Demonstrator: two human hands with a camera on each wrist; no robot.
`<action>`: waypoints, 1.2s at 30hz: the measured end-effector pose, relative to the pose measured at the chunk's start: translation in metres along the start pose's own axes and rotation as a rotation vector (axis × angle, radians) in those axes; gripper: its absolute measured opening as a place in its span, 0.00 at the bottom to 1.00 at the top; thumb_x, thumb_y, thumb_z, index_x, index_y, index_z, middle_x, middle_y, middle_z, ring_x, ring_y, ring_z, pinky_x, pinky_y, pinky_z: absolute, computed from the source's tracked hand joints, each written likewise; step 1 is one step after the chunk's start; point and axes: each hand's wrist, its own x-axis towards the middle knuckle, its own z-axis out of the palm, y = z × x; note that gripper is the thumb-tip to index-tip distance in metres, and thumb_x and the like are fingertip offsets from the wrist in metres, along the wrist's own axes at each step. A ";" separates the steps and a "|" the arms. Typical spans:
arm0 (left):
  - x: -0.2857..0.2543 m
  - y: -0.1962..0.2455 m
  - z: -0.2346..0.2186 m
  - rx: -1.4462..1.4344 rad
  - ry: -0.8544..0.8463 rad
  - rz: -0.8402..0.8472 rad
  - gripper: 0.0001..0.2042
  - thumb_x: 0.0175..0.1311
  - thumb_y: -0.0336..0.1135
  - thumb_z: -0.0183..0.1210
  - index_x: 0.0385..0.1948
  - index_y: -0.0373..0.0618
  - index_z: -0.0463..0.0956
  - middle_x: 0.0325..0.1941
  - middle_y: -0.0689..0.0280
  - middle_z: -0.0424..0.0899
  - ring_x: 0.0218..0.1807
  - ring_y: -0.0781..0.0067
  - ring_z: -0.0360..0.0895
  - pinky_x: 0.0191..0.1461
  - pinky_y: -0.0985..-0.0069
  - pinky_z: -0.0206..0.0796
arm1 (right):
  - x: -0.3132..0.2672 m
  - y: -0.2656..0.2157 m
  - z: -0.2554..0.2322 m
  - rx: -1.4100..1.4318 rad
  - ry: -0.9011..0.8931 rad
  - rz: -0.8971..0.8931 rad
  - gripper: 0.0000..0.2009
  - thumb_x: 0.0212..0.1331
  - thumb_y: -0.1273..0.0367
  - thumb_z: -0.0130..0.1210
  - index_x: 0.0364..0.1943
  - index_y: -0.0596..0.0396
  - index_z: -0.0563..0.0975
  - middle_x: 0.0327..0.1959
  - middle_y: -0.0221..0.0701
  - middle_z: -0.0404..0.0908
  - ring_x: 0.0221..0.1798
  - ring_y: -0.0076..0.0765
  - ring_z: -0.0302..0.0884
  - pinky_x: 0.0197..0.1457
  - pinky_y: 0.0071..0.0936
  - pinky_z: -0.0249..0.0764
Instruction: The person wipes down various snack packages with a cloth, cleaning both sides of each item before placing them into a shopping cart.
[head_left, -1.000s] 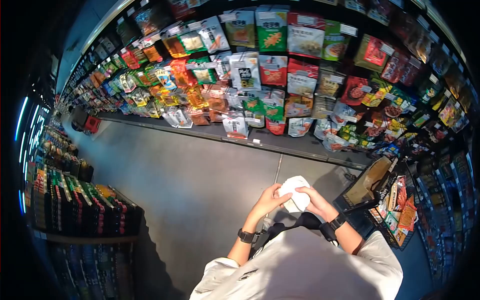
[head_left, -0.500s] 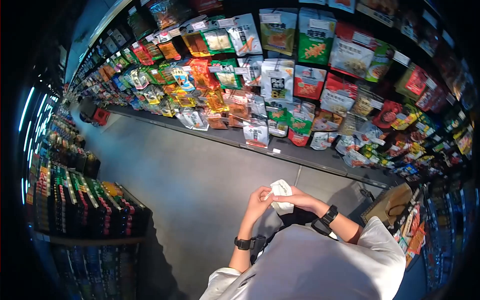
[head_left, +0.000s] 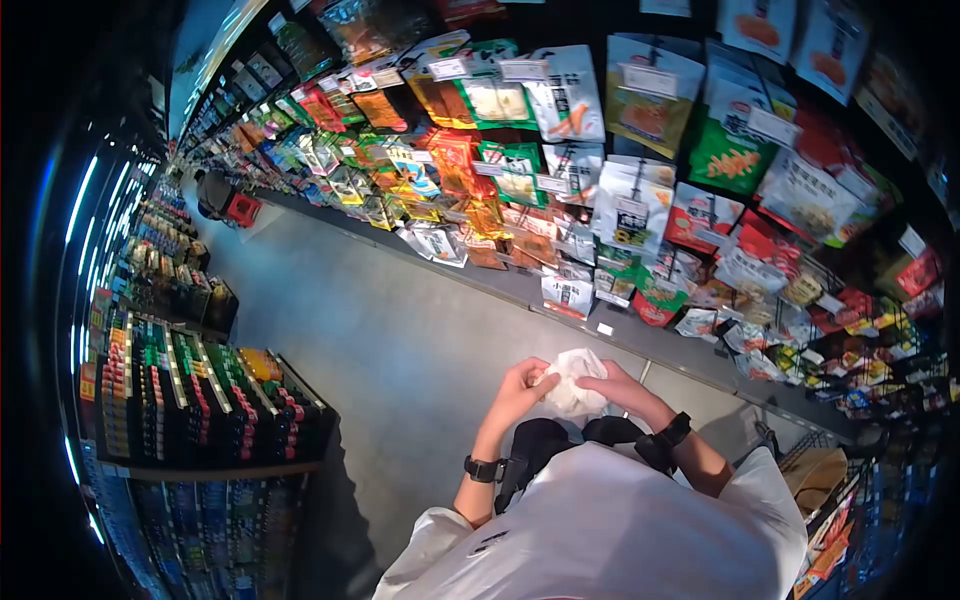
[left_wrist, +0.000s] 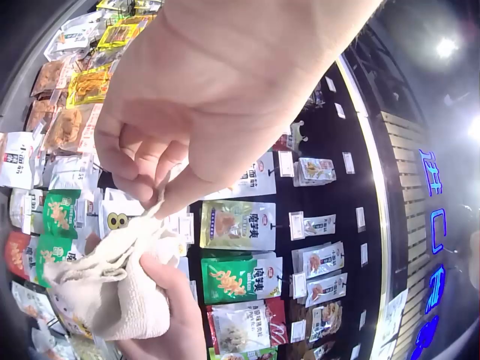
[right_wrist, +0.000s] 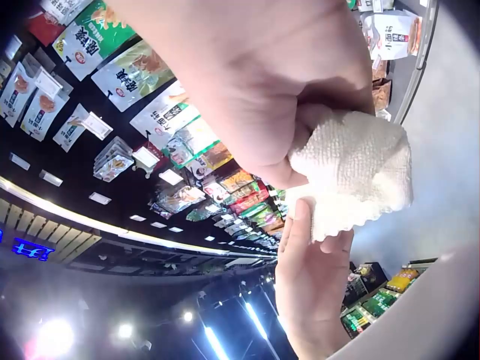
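Observation:
A crumpled white cloth or tissue [head_left: 574,384] is held between both hands in front of the body. The left hand [head_left: 517,391] pinches its left edge; in the left wrist view the thumb and fingers of the left hand [left_wrist: 195,105] grip a thin fold of the cloth [left_wrist: 127,285]. The right hand [head_left: 622,391] grips the other side, thumb on top. In the right wrist view, textured cloth [right_wrist: 356,172] bunches under the curled fingers of the right hand [right_wrist: 262,82], with the left hand [right_wrist: 311,292] touching its lower edge.
Shelves of hanging snack packets [head_left: 632,205] run across the front. A low display of bottles [head_left: 200,390] stands at the left. At the lower right is a basket with a brown bag [head_left: 815,475] and orange packets [head_left: 828,550]. A red object [head_left: 242,209] lies far down the aisle.
The head view has turned, so shelves and basket shift rightward. The cloth looked narrower and folded half a second ago and is now spread wider between the hands.

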 end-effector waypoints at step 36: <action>0.192 0.005 -0.519 -0.241 0.235 0.045 0.15 0.71 0.42 0.58 0.44 0.39 0.83 0.35 0.67 0.85 0.33 0.80 0.79 0.38 0.81 0.68 | 0.518 -0.091 0.181 -0.278 0.226 -0.243 0.18 0.73 0.61 0.51 0.59 0.58 0.76 0.48 0.26 0.82 0.47 0.20 0.77 0.52 0.24 0.74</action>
